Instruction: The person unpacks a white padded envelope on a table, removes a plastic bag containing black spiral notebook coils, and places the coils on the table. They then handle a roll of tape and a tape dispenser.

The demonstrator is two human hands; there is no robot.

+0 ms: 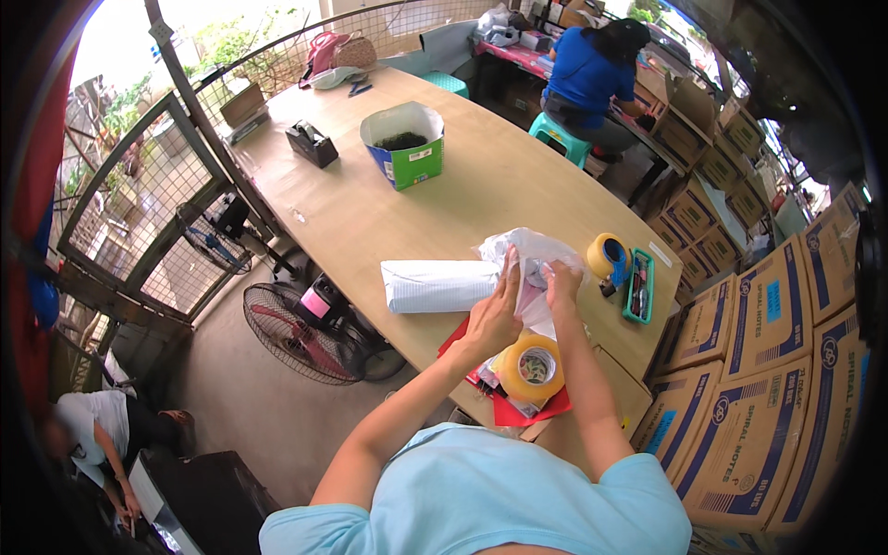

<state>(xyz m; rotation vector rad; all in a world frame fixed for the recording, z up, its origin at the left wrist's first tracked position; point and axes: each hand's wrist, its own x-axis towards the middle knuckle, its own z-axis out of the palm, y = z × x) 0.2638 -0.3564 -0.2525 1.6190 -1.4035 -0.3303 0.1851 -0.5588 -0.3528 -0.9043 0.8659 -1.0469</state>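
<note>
The left hand [492,317] lies with fingers straight and flat against the plastic bag [529,264]. The right hand [561,280] pinches the bag's top; a tape roll [531,366] sits just below.

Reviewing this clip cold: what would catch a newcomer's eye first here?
Probably the two bare hands at the near edge of the long wooden table: the left hand and right hand work at a crumpled white plastic bag beside a white wrapped parcel. A fat roll of tan tape sits just below them, and stacked cardboard boxes fill the right side.
</note>
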